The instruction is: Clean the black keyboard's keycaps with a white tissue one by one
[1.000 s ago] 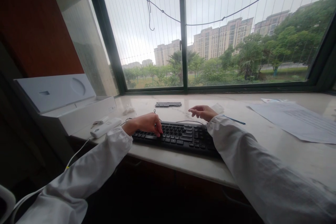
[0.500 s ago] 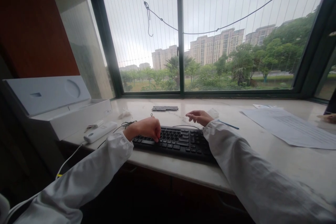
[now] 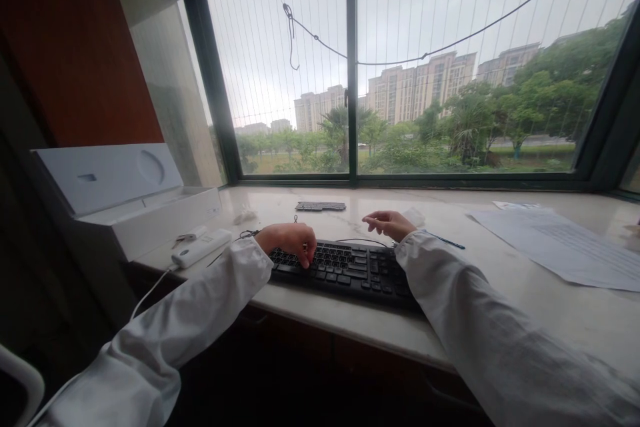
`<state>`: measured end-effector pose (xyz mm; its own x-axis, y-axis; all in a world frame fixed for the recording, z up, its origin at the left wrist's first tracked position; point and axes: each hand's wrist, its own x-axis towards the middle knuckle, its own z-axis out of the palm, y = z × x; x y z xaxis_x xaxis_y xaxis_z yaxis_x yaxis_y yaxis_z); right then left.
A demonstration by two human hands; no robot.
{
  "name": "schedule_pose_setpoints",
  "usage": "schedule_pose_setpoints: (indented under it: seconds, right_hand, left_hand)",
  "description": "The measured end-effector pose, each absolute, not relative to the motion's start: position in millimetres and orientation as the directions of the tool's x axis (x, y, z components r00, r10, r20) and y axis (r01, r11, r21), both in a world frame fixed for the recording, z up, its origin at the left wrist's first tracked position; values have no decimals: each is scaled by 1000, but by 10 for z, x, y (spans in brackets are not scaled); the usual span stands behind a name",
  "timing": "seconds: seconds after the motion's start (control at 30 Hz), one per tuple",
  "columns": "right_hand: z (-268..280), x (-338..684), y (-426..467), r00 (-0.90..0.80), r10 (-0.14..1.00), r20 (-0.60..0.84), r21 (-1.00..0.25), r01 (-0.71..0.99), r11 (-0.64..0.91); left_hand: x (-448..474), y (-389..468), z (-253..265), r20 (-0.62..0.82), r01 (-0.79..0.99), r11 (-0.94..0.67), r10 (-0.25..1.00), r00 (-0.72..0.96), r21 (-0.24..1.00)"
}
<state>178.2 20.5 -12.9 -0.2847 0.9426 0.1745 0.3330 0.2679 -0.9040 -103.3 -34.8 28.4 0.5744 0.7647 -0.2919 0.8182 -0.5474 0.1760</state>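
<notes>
A black keyboard (image 3: 345, 265) lies along the front of the pale countertop. My left hand (image 3: 290, 240) is over its left part, knuckles up and fingers curled down, the tips pressed together at the keys. Whatever those fingertips may hold is hidden. Above the keyboard's far right edge, my right hand (image 3: 391, 222) hovers with thumb and fingertips drawn together in a pinch. Anything between them is too small to make out. Behind the keyboard lies a flat grey group of key-like pieces (image 3: 321, 206).
An open white box (image 3: 155, 213) stands at the left beside a white power strip (image 3: 201, 247). Crumpled clear plastic (image 3: 245, 215) lies near the box. A blue pen-like stick (image 3: 443, 238) and printed sheets (image 3: 550, 240) are at the right. The window (image 3: 353, 113) closes off the back.
The view has turned slightly left, so everything sits a little further right. My left hand's fingers have shifted slightly over the keys; my right hand keeps its pinch.
</notes>
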Motion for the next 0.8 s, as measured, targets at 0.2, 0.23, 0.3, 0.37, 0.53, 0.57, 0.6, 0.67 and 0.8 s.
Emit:
schedule_pose_setpoints:
  seconds: [0.2,0.23,0.3,0.37,0.53,0.57,0.6,0.67,0.8]
  right_hand:
    - [-120,1783,191,-278,945,175,-902,340,267]
    - [-123,1783,195,-277,944,179,-899,343,271]
    - [-132,1784,210,-277,942,190,-893,350,284]
    - [-141,1794,234,-282,938,203,-881,365,300]
    - [-137,1928,278,-199,937,287,-704,619,348]
    - [-133,1973,279,-142,934,327,-618,716,325]
    - [-131,2019,281,-87,925,369,-519,806,283]
    - [-134,2105,287,-19,901,433,-327,928,177]
    - [-193,2198,341,-37,897,441,-102,991,92]
  left_hand:
    - [-926,-277,293,-362,888,-455,818,447,67]
    - [-916,-251,293,-376,886,-457,810,449,72]
    - [-917,-208,288,-391,879,-466,795,464,95]
    - [-950,-194,276,-394,872,-468,781,484,142]
    - [-1172,-274,236,-337,829,-430,769,543,357]
    - [-1231,-285,234,-319,827,-400,784,532,395]
    - [-1290,-286,237,-298,824,-373,802,517,427]
    - [-1391,-250,267,-211,815,-343,852,479,467]
    - [-1446,-22,397,-54,841,-357,910,412,406]
